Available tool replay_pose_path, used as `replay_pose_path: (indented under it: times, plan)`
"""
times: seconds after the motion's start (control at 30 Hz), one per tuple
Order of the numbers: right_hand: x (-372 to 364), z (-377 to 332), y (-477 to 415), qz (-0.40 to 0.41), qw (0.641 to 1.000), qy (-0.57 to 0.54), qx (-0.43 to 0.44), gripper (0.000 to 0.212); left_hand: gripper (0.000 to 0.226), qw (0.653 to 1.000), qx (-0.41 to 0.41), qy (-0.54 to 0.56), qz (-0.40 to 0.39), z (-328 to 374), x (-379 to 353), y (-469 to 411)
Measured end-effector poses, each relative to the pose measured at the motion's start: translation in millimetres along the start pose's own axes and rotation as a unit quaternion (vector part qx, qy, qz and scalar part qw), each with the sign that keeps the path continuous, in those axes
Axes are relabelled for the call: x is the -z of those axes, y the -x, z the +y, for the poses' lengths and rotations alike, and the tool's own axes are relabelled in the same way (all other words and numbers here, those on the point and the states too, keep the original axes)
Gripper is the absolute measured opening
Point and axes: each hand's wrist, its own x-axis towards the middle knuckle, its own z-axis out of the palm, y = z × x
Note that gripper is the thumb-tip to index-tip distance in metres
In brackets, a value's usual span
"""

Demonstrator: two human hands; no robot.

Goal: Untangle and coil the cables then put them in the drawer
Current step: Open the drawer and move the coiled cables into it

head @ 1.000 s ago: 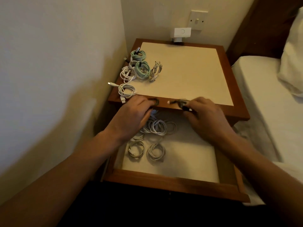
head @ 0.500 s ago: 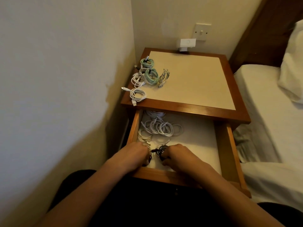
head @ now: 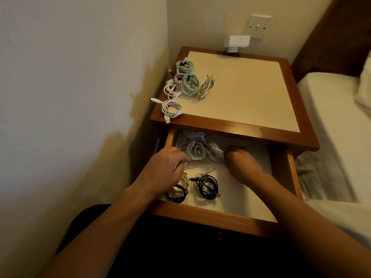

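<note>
Currently stowing: I log both hands in the drawer [head: 200, 216], left hand [head: 164, 171] curled over a cream cable [head: 185, 178], right hand [head: 241, 165] curled against white coils [head: 196, 152], neither grip discernible; black coils [head: 207, 186] stowed; next, I judge, fetch the tabletop coils [head: 189, 84].

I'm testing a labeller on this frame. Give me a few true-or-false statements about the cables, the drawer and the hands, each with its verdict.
1. The drawer is open. True.
2. Two black coils lie near the drawer's front. True.
3. The green coils lie in the drawer. False: they lie on the nightstand top.
4. Both hands rest on the nightstand top. False: the left hand and the right hand are down in the drawer.
5. White coils lie toward the drawer's back. True.
</note>
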Motion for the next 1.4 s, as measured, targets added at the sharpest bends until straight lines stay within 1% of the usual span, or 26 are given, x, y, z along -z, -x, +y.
replay_pose_path:
  times: [0.07, 0.17, 0.2, 0.27, 0.33, 0.43, 0.57, 0.7, 0.8, 0.9, 0.97, 1.03, 1.13, 1.23, 1.3, 1.33, 1.4]
  plan:
    - [4, 9, 10, 0.009, 1.0, 0.009, -0.016, 0.012, 0.021, 0.999, 0.014, 0.011, 0.041, 1, 2, -1]
    - [17, 15, 34, -0.03, 0.999, 0.02, 0.005, 0.026, 0.021, 0.995, 0.039, 0.039, 0.081, 5, 6, -1]
    - [22, 14, 42, -0.042, 0.999, 0.021, 0.013, 0.031, 0.021, 0.994, 0.045, 0.044, 0.084, 6, 7, -1]
    - [31, 9, 54, -0.044, 0.998, 0.018, 0.033, 0.033, 0.021, 0.994, 0.052, 0.047, 0.08, 9, 7, 0]
    - [39, 1, 63, -0.039, 0.998, 0.011, 0.047, 0.031, 0.021, 0.995, 0.049, 0.047, 0.076, 10, 5, 0]
    - [48, -5, 72, -0.041, 0.998, 0.001, 0.042, 0.026, 0.021, 0.996, 0.047, 0.034, 0.067, 7, -1, 0]
    - [54, -2, 80, -0.031, 0.999, -0.016, 0.042, 0.02, 0.02, 0.999, 0.029, 0.013, 0.034, 9, -13, -3]
    - [48, -10, 80, -0.025, 0.997, -0.031, 0.06, 0.018, 0.027, 0.998, -0.014, 0.006, -0.068, 36, -41, -31]
    - [46, -6, 80, -0.038, 0.997, -0.027, 0.056, 0.018, 0.029, 0.99, 0.024, 0.033, -0.136, 47, -64, -49]
    - [49, 14, 87, -0.051, 0.998, -0.006, 0.041, 0.018, 0.027, 0.988, 0.05, 0.02, -0.148, 47, -79, -62]
    - [54, 26, 93, -0.066, 0.997, 0.011, 0.027, 0.019, 0.027, 0.99, 0.031, -0.008, -0.138, 48, -85, -69]
    - [60, 36, 99, -0.074, 0.997, 0.014, 0.008, 0.02, 0.032, 0.989, -0.005, -0.045, -0.142, 55, -91, -74]
    - [71, 44, 109, -0.048, 0.999, 0.007, -0.009, 0.022, 0.035, 0.982, -0.052, -0.084, -0.161, 63, -102, -80]
    - [80, 50, 112, -0.011, 0.999, -0.016, -0.032, 0.02, 0.04, 0.968, -0.098, -0.118, -0.201, 63, -108, -81]
    - [82, 50, 113, 0.014, 0.997, -0.054, -0.054, 0.017, 0.031, 0.957, -0.124, -0.15, -0.216, 62, -103, -80]
    - [82, 50, 113, 0.026, 0.995, -0.073, -0.064, 0.017, 0.024, 0.954, -0.133, -0.166, -0.21, 62, -100, -79]
    - [82, 47, 115, 0.05, 0.989, -0.116, -0.076, 0.016, 0.016, 0.959, -0.15, -0.174, -0.167, 60, -89, -77]
